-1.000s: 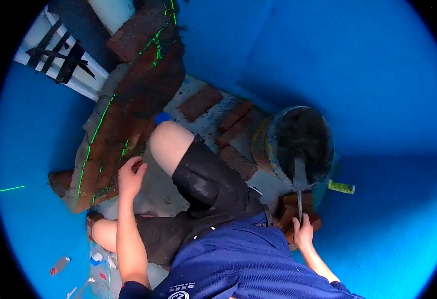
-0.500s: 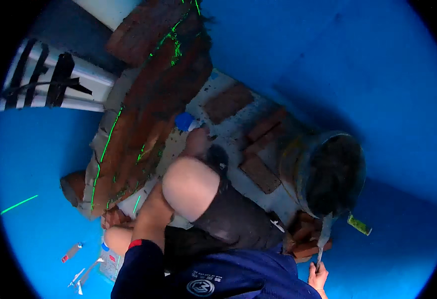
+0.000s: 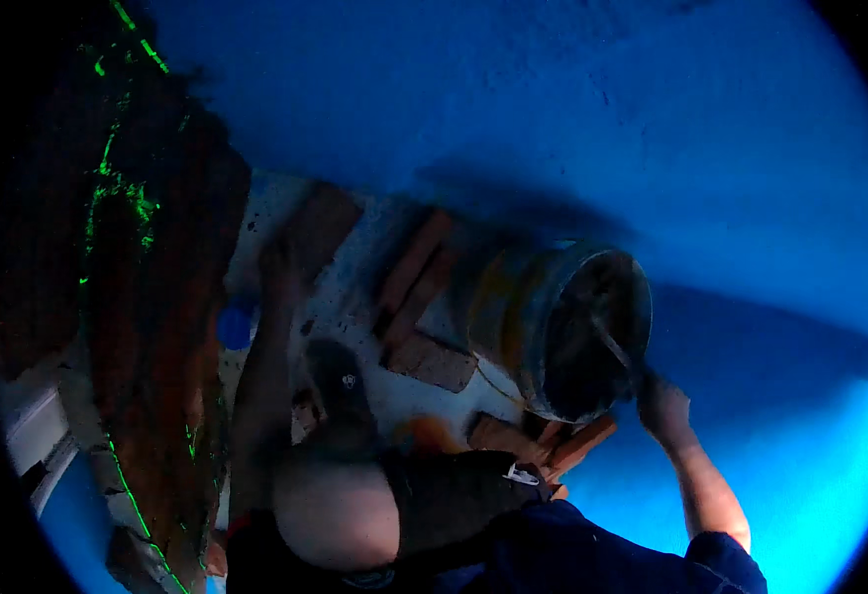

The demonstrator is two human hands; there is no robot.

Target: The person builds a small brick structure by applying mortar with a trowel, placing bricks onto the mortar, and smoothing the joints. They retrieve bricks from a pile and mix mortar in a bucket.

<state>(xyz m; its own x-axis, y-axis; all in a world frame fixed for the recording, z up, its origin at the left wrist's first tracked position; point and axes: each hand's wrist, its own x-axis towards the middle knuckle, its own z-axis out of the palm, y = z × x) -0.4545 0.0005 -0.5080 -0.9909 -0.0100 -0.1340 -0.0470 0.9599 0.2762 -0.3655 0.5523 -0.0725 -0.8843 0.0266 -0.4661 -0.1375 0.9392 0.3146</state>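
My left hand (image 3: 280, 272) reaches forward to the near left end of a reddish brick (image 3: 327, 228) on the floor and seems to touch it. Dim light and blur hide its fingers. On the right, my right hand (image 3: 663, 408) is closed round the handle of a trowel (image 3: 612, 343). The trowel's blade dips into the mouth of a round, mortar-smeared bucket (image 3: 513, 317). What lies inside the bucket is dark, and the blade's tip is hard to make out.
A brick wall (image 3: 156, 396) with green laser lines runs along the left. Several bricks (image 3: 419, 282) lie between it and the bucket, and more broken bricks (image 3: 582, 445) sit beside the bucket. A blue round object (image 3: 236, 327) is near the wall. A blue wall (image 3: 434, 99) stands behind.
The view has shifted to the right. My left hand has moved forward from beside my knee to the brick. My right hand has raised the trowel from beside the bucket into its mouth.
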